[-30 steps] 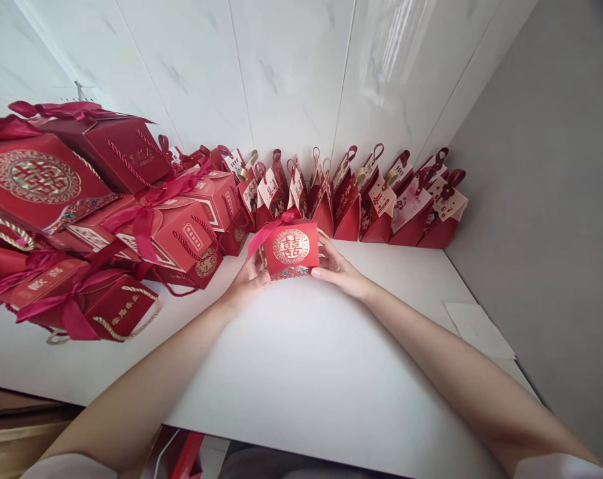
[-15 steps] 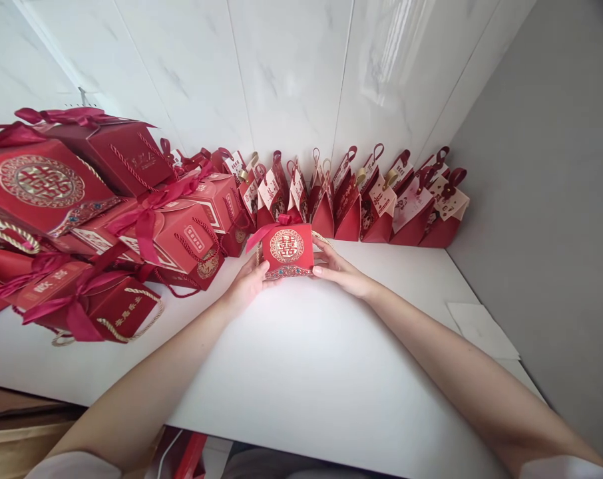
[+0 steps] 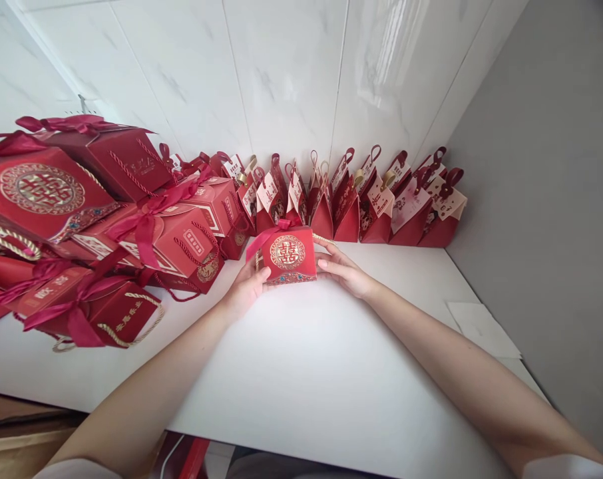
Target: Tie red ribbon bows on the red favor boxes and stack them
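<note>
White table (image 3: 306, 372), bare near its front edge — left hand (image 3: 246, 287) and right hand (image 3: 344, 271) clasp small red box (image 3: 289, 256).

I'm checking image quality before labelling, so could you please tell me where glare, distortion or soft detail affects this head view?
Head view: window glare streaks the glossy white marble-look wall tiles; wide-angle distortion bends the white tabletop and stretches the forearms; the small red paper gift box between left hand and right hand is sharp, with soft shadows.

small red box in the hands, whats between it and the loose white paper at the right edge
In the head view, only the right hand and bare white table lie between the small red box and the white paper.
</note>
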The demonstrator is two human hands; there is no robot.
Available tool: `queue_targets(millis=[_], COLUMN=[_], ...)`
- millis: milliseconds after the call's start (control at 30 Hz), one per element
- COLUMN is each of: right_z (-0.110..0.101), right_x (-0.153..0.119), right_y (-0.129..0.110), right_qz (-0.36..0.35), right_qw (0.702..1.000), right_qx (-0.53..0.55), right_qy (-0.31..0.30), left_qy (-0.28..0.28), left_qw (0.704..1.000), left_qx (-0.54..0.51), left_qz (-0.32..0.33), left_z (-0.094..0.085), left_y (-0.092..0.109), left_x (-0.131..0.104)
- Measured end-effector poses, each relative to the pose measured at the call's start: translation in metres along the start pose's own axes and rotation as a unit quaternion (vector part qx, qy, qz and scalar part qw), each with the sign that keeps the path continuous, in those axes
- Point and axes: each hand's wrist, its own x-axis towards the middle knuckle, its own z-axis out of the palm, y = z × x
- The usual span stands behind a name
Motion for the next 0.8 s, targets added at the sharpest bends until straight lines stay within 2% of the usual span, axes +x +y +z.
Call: queue_targets(millis=[233,433,567,667,733,800], right_z=[0.0008,0.0015,0.0071,0.0077,0.0064,0.0048], right_x=[-0.0008,0.0001,-0.0017,-0.0027,-0.0024,-0.0015], right_y=[-0.0005,-0.0012,-0.0013,-0.001,-0.0015,-0.002], right_qz=[-0.001,0.003,0.017,0.017,0.006,0.002], right_qw=[1.0,1.0,0.999,0.999,1.0,1.0], right_qx=[0.013,0.004,0.005,0.013,0.004,-0.009], right_qy=[-0.018,0.011,-0.032,-0.049,-0.025,-0.003], left_qy=[0.003,0.015,0.003,0.031,0.035,0.016], left_qw=[1.0,0.998,0.993,0.995,0.997,0.998], left_qx=[-0.011,-0.05,-0.083,-0.076,-0.066,-0.056], left_qz=[0.017,-0.039,-0.085,-0.057,-0.038,-0.039], left_z=[0.0,-0.0004,-0.0001,-0.0017,-0.0042,-0.0069], left_y=[-0.0037,0.0017,0.0029,0.002,0.0009,-0.0004], left_x=[-0.0006,-0.0018,-0.0011,0.0024,0.0047,0.0059])
